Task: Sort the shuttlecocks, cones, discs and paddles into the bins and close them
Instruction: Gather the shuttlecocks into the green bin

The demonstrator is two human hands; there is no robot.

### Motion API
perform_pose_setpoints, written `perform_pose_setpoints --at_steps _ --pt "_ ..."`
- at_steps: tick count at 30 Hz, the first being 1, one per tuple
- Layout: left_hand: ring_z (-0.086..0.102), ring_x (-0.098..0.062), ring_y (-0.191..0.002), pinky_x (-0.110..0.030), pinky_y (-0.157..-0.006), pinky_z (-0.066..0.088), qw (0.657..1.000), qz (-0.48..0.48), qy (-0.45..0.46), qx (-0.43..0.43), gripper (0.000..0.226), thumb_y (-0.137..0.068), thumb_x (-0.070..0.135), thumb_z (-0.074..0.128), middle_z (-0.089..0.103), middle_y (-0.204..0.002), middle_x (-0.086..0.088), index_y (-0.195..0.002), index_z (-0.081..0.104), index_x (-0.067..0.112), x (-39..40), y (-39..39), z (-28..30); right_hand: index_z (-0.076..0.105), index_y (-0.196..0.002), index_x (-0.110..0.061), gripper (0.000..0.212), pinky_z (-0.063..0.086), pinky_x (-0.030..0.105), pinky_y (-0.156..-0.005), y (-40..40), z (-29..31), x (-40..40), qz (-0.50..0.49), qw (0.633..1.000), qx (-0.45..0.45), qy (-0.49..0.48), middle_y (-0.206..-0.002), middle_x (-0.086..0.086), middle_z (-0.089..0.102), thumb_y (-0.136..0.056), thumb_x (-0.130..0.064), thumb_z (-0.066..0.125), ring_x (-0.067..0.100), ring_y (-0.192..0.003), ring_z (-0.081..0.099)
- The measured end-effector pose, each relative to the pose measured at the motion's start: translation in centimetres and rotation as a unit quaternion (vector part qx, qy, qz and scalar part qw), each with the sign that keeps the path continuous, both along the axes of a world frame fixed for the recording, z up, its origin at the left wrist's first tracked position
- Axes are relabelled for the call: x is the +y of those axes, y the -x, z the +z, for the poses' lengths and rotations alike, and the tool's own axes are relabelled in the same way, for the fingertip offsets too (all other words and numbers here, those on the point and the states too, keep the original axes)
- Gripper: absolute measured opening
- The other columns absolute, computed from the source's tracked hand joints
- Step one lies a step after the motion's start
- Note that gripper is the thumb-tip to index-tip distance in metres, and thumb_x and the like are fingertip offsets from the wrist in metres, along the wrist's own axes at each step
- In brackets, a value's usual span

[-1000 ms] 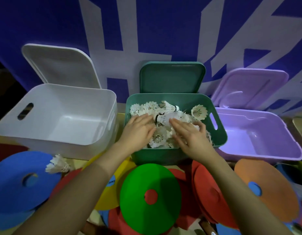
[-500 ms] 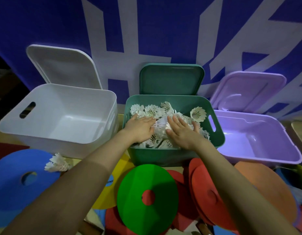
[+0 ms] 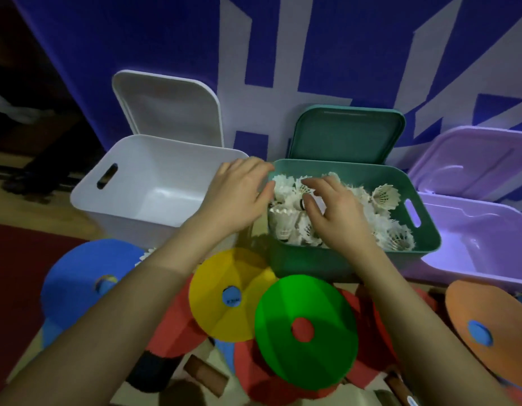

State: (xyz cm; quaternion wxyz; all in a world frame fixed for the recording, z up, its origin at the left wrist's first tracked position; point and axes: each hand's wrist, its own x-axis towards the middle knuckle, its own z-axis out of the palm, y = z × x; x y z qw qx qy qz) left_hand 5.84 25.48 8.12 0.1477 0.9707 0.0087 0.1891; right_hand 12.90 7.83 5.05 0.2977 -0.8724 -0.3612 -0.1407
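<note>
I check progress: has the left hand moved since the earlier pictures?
Yes. The left hand has shifted left, from over the shuttlecocks to the green bin's left rim.

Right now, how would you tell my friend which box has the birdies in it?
Three open boxes stand in a row against the blue and white wall. Take the middle one, the green box, between the white box and the purple box. Only it is heaped with white shuttlecocks; its neighbours look empty.
</note>
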Motion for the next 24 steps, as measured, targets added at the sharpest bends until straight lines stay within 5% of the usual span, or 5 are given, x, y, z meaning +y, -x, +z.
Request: perform_pose_setpoints --at_steps 15,24 --pt "0.058 -0.027 -0.085 -0.032 -0.076 0.036 0.999 0.001 0.046 0.021 0.038 -0.088 0.031 0.037 0.064 -0.09 -0.005 -0.096 0.067 0.009 16.5 14.8 -8.7 0.066 -0.104 -0.013 0.032 0.05 0.04 -0.074 14.1 -7.8 15.8 0.021 0.997 0.068 -0.003 -0.095 0.003 0.064 -0.089 -0.034 0.048 0.026 -0.085 0.061" --pt "0.044 -0.028 -0.113 -0.036 -0.094 0.029 0.977 0.067 0.029 0.201 0.039 -0.092 0.036 0.052 0.053 -0.122 -0.006 -0.123 0.055 0.013 17.7 14.8 -16.4 0.059 -0.123 -0.013 0.054 0.042 0.04 -0.08 16.8 -14.1 15.3 -0.101 0.981 0.108 0.124 -0.113 0.012 0.058 -0.08 -0.046 0.055 0.034 -0.098 0.055"
